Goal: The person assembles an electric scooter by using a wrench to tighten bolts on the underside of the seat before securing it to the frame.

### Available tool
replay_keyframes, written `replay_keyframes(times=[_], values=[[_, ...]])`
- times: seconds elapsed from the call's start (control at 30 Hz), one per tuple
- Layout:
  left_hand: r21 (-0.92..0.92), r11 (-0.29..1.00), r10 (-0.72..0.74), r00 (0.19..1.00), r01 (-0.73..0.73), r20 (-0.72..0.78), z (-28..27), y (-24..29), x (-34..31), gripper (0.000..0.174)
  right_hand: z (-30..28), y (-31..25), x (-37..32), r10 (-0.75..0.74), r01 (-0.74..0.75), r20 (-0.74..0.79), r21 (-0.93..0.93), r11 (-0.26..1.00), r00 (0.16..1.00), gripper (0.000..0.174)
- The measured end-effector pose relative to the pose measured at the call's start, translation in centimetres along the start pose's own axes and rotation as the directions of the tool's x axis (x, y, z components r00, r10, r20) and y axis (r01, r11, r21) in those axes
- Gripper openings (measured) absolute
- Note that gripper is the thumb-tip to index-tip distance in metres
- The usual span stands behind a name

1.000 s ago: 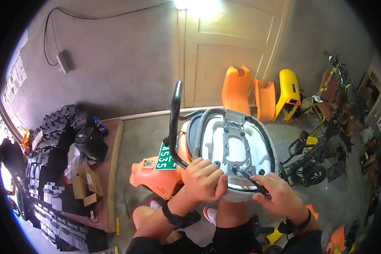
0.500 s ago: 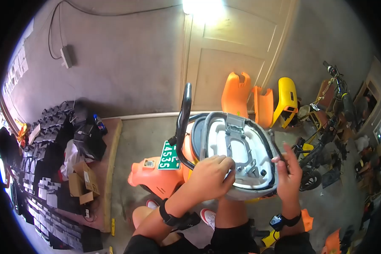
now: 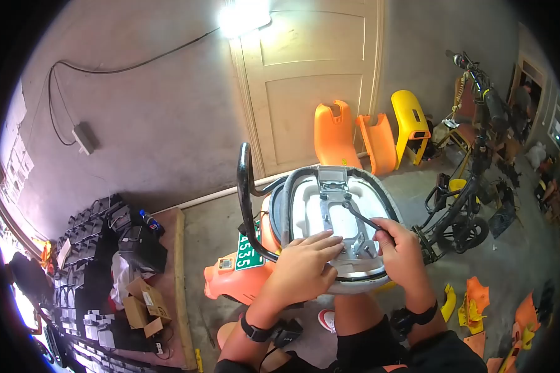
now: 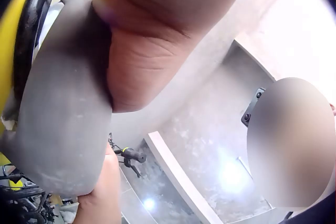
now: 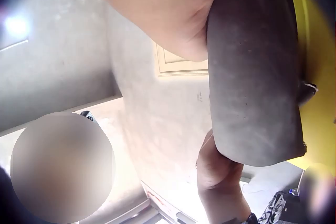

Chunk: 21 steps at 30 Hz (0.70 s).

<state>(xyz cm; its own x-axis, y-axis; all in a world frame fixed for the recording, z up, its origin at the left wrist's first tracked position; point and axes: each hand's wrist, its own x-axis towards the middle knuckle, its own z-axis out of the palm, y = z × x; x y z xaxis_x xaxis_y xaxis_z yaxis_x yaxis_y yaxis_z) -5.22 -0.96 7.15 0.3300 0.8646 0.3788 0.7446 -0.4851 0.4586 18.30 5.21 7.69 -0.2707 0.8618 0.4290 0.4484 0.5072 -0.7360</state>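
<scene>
A grey scooter seat [image 3: 371,285] stands tipped up, its white underside showing a metal bracket plate. My right hand [image 3: 406,250] grips the handle of a dark wrench [image 3: 362,217], whose head sits at a bolt near the hinge [image 3: 333,178] at the far end. My left hand [image 3: 305,264] lies over the seat's near left edge, fingers stretched out onto the underside. In the left wrist view, the left palm [image 4: 142,61] is against the grey cover. The right hand's heel [image 5: 163,14] touches the cover in the right wrist view; the fingers are hidden there.
The orange scooter body [image 3: 239,278] with a green plate [image 3: 249,252] and a black bar [image 3: 245,199] stands left of the seat. Orange and yellow panels [image 3: 410,124] lean by the door. Batteries and an open carton [image 3: 144,306] sit left; a black bike frame [image 3: 454,217] stands right.
The wrench came off a bolt near the seat's near end, swung out past the right rim, and is now at a bolt by the hinge. My left hand's fingers went from curled to stretched out.
</scene>
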Motion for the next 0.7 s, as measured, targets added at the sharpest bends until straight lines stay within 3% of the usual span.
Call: replay_keyframes(times=[0.1,0.3,0.37,0.4,0.43,0.47,0.5,0.53,0.57,0.63,0.67,0.7], values=[[-0.060,0.998,0.034,0.998,-0.037,-0.043,-0.1,-0.2,0.2,0.044,-0.1,0.3,0.4,0.010,-0.009,-0.007,0.031,0.999,1.000,0.024],[-0.124,0.991,-0.052,0.998,0.047,-0.036,-0.7,0.5,0.3,0.044,-0.3,0.2,0.4,0.003,-0.003,0.023,0.008,1.000,1.000,0.023],[-0.157,0.974,-0.180,0.981,0.166,-0.079,-0.9,1.1,0.5,0.049,-0.5,-0.3,0.0,-0.006,0.006,0.005,0.027,1.000,1.000,0.022],[-0.278,0.930,-0.279,0.954,0.241,-0.106,-0.6,1.0,0.6,0.056,-0.7,-0.8,0.0,-0.016,0.017,-0.017,0.047,0.999,1.000,0.022],[-0.280,0.930,-0.280,0.953,0.239,-0.113,-0.4,1.4,0.9,0.056,-1.0,-1.4,0.1,-0.023,0.024,-0.014,0.044,0.999,1.000,0.022],[-0.233,0.959,-0.238,0.899,0.158,-0.368,-0.2,2.0,1.4,0.059,-1.4,-2.3,0.0,-0.111,0.108,0.054,0.042,0.993,0.992,0.022],[-0.165,0.982,-0.174,0.786,0.093,-0.593,-0.3,2.5,1.6,0.062,-1.9,-3.2,-0.3,-0.192,0.188,0.120,0.047,0.981,0.974,0.022],[-0.041,0.997,-0.081,0.786,0.071,-0.612,-0.7,2.9,1.7,0.053,-2.5,-4.4,0.0,-0.290,0.295,0.223,0.012,0.955,0.931,0.022],[-0.042,0.997,-0.081,0.787,0.071,-0.612,-0.8,2.6,1.6,0.053,-2.5,-5.1,0.4,-0.288,0.293,0.223,0.011,0.956,0.931,0.022],[0.113,0.994,0.065,0.856,-0.008,-0.514,-0.8,1.5,1.2,0.026,-2.5,-6.3,1.2,-0.509,0.517,0.319,0.065,0.853,0.799,0.020],[0.157,0.985,0.022,0.850,0.071,-0.526,-0.5,0.9,1.1,0.015,-2.9,-6.5,1.9,-0.513,0.562,0.415,0.004,0.827,0.752,0.022],[0.154,0.985,0.019,0.843,0.075,-0.537,-0.6,0.6,1.2,0.015,-2.9,-6.6,2.7,-0.518,0.571,0.423,0.002,0.821,0.744,0.022]])
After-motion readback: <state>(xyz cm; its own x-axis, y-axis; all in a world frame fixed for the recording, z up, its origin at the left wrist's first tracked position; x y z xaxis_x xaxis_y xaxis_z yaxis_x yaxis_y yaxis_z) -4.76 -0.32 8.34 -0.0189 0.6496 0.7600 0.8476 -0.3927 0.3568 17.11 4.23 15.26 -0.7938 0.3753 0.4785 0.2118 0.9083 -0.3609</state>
